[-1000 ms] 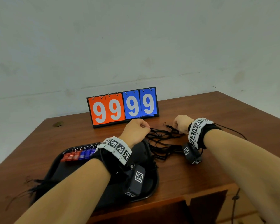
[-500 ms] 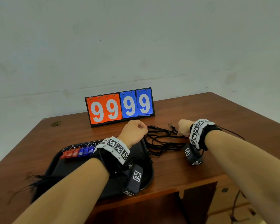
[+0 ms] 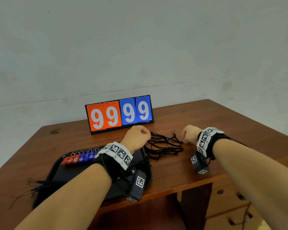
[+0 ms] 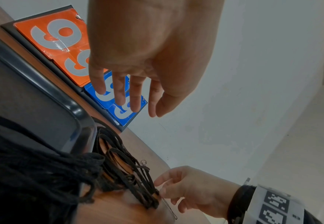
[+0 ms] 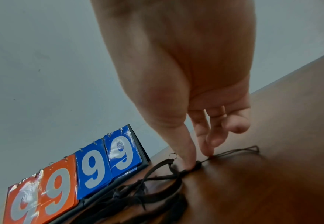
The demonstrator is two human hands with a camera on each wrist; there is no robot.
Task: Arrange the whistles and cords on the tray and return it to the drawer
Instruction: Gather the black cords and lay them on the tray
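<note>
Fingers (image 5: 188, 157) of the right hand (image 3: 189, 134) pinch one end of a tangle of thin black cords (image 3: 163, 145) against the wooden desk (image 3: 239, 130); the left hand's (image 3: 137, 138) fingers (image 4: 119, 91) hang loosely curled above the cords, holding nothing. Nearest the camera, a black tray (image 3: 60, 173) sits at the desk's front edge with more black cord draped over its left rim, and a row of red and blue whistles (image 3: 78, 159) with metal rings lines its far side. Loose cords lie on the desk just right of the tray, one ending in a small metal ring. Behind them stands a flip scoreboard (image 3: 119, 113) showing orange 99 and blue 99. A pale, scuffed wall (image 3: 140, 47) rises beyond. Drawers (image 3: 226, 203) show under the desk at right.
</note>
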